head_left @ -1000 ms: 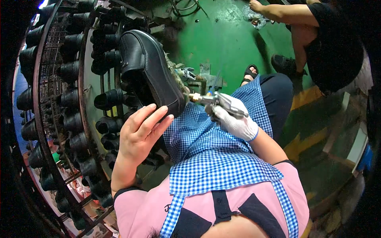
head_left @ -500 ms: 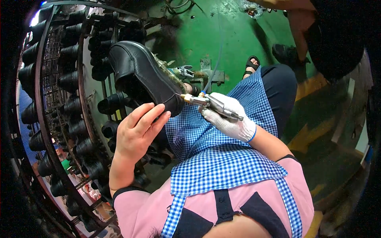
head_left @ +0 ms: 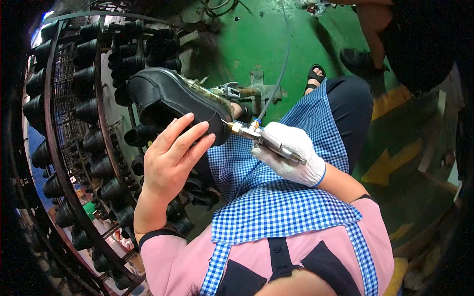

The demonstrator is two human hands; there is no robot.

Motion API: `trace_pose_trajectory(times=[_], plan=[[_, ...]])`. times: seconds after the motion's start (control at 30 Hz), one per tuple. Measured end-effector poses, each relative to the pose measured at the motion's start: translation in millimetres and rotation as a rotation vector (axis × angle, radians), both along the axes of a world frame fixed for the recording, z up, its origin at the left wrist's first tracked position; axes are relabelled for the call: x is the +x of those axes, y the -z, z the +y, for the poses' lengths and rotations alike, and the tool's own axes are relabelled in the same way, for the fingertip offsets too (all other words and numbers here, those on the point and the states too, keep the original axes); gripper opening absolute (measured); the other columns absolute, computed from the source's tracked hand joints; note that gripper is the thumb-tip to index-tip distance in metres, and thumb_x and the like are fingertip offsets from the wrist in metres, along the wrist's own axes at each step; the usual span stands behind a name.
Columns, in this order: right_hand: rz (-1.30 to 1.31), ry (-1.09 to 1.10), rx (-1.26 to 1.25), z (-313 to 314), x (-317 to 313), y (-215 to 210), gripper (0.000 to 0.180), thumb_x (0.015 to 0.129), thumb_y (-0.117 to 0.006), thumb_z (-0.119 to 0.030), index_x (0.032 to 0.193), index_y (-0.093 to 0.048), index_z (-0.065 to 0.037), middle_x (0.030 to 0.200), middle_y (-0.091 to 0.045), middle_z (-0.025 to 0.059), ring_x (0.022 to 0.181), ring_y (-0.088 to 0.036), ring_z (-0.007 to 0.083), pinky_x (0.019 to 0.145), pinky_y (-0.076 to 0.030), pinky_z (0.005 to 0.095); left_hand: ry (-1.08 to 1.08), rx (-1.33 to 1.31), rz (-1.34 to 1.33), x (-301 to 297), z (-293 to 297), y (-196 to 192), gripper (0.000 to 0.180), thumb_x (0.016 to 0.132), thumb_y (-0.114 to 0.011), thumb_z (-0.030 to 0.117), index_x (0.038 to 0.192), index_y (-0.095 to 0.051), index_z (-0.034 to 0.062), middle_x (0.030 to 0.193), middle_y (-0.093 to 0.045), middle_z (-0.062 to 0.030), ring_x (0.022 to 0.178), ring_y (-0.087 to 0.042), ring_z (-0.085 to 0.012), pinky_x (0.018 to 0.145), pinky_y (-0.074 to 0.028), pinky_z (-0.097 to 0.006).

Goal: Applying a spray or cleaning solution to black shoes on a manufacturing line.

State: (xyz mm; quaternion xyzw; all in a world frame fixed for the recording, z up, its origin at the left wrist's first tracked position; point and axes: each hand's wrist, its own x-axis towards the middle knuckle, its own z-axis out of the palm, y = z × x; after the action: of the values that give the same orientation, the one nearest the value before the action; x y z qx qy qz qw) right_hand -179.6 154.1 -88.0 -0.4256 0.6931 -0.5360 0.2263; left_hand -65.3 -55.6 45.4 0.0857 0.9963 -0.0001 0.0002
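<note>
Black shoe [head_left: 190, 96] sits approx 10–11 o'clock in view, tilted, long axis running approx 10 to 4 o'clock, its opening facing roughly 7. Ragged pale material [head_left: 200, 85] shows along its 1 o'clock edge.

L hand [head_left: 169, 160], bare, is at the shoe's 6 o'clock: fingers spread, tips resting on the side nr the rounded end. Thumb hidden, so can't tell if it's a full grip.

R hand [head_left: 292, 154], in a white knit glove w/ blue cuff edge, is approx 4 o'clock from the shoe, wrapped round a metal nozzle tool [head_left: 270, 143]. Brass-coloured front points approx 10 o'clock; thin tip is right by the shoe's rounded end, can't tell if it's touching. Pale blue hose [head_left: 283, 69] runs off the tool twd 1 o'clock.

Metal stand [head_left: 256, 93] just beyond shoe, approx 12. Rack [head_left: 50, 93] w/ many blk shoes fills approx 8–11 o'clock. Blue/white check apron [head_left: 276, 212] at approx 5–6, pink top [head_left: 173, 264] below. Green floor [head_left: 259, 44] twd 12; yellow arrow [head_left: 387, 165] on it at approx 3. Co-worker's dark shoe [head_left: 355, 58] approx 2, well apart.
</note>
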Motion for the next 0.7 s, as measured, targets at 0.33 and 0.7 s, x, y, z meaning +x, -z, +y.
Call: trace_pose_trajectory(times=[0.33,0.7], plan=[[0.006,0.083,-0.009,0,-10,-1,0.020,0.085,-0.075,-0.026,0.085,-0.063,-0.010,0.075,-0.058,0.0092,0.064,-0.063,0.0299,0.056,-0.050,0.0382,-0.090,0.094,0.016,-28,-2,6,0.045,0.071,-0.080,0.007,0.114,-0.071,0.0141,0.117,-0.065,-0.0056,0.116,-0.062,-0.0285,0.099,-0.053,-0.046],[-0.029,0.255,-0.183,-41,-38,5,0.017,0.087,-0.074,-0.022,0.090,-0.065,-0.007,0.072,-0.057,0.0104,0.063,-0.061,0.0280,0.056,-0.049,0.0366,-0.320,-0.028,0.090,-80,-11,15,0.045,0.080,-0.077,0.014,0.121,-0.057,0.0098,0.113,-0.056,-0.0111,0.096,-0.064,-0.0329,0.076,-0.056,-0.040]])
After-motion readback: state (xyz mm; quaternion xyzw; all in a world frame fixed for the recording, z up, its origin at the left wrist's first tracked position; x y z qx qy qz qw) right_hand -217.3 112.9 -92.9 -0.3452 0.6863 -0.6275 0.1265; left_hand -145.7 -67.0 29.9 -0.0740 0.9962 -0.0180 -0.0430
